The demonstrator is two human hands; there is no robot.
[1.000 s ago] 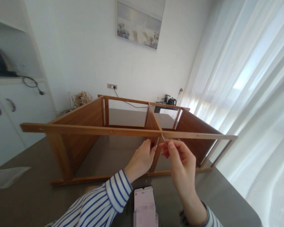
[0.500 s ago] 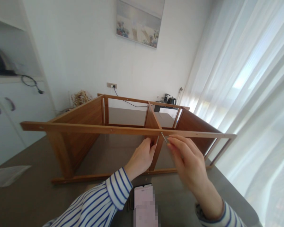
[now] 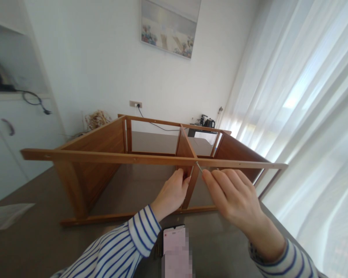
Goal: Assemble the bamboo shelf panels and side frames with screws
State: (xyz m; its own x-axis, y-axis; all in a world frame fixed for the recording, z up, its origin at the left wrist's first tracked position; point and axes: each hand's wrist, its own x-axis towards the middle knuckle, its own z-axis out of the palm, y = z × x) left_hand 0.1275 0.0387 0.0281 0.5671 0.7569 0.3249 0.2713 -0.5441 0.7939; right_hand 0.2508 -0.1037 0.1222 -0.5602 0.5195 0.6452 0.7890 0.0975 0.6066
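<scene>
A brown wooden shelf unit [image 3: 92, 156] lies on its side on the dark table. My left hand [image 3: 171, 190] is closed on the edge of its middle shelf [image 3: 188, 144], just below the near long rail; the fingertips are partly hidden behind the wood. My right hand [image 3: 234, 195] is closed on a thin metal hex key [image 3: 199, 167]. The tip of the key meets the near rail where the middle shelf joins it. The part of the key inside my right hand is hidden.
A phone [image 3: 174, 241] with a pink screen lies in front of the unit, with small dark pieces beside it. A clear plastic bag [image 3: 10, 215] rests at left. White curtains [image 3: 316, 116] hang on the right. A white cabinet [image 3: 14, 135] stands at left.
My right hand has turned at the wrist, its knuckles rolling over and its forearm swinging right, while the key's tip stays at the joint. My left hand keeps its hold.
</scene>
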